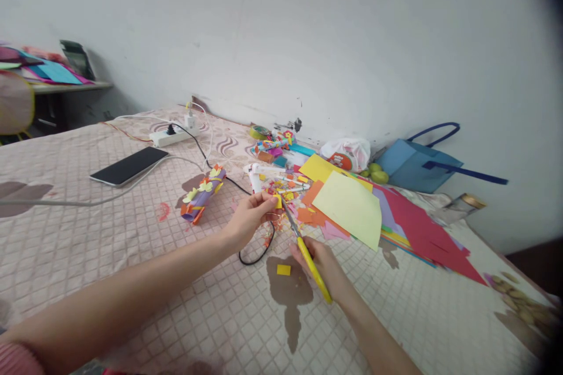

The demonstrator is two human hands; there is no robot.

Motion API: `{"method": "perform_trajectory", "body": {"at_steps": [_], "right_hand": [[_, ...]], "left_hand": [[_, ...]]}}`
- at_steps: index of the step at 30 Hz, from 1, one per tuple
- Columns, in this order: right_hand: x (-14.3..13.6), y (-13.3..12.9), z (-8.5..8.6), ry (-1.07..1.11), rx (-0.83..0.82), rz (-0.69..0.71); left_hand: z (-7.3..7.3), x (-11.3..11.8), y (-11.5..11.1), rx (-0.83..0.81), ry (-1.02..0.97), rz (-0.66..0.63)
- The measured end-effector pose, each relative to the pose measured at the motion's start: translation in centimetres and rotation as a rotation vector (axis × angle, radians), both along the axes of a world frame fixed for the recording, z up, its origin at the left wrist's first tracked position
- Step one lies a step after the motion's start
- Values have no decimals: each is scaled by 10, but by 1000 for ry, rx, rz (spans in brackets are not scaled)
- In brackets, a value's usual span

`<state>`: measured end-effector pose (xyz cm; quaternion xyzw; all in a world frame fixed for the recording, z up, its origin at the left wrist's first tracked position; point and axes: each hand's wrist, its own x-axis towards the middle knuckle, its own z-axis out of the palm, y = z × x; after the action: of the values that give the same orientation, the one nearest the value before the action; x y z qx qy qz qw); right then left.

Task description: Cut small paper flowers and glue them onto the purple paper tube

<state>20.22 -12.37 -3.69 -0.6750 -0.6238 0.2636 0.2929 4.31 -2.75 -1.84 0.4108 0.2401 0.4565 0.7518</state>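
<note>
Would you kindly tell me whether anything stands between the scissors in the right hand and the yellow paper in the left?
Nothing visible does: the scissors point from the right hand toward the yellow paper pinched in the left hand, with their tips right beside it. Whether they touch it is too small to tell.

Left fingers (264, 201) pinched, right fingers (315, 245) curled (forearms (145, 282) angled inward).

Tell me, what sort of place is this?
Probably a room at home, used for paper crafts: a patterned quilted cover lies beneath colored paper sheets, and the right hand holds yellow-handled scissors.
</note>
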Motion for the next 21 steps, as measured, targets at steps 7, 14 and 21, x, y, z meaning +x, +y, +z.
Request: {"method": "perform_trajectory", "body": {"at_steps": [7, 14, 21], "right_hand": [[0, 0, 0, -9, -1, -3], [1, 1, -1, 17, 6, 1], [0, 0, 1, 32, -9, -20]], "left_hand": [[-2, 0, 0, 0, -13, 3], [-3, 1, 1, -4, -15, -2], [0, 0, 1, -5, -8, -4]]}}
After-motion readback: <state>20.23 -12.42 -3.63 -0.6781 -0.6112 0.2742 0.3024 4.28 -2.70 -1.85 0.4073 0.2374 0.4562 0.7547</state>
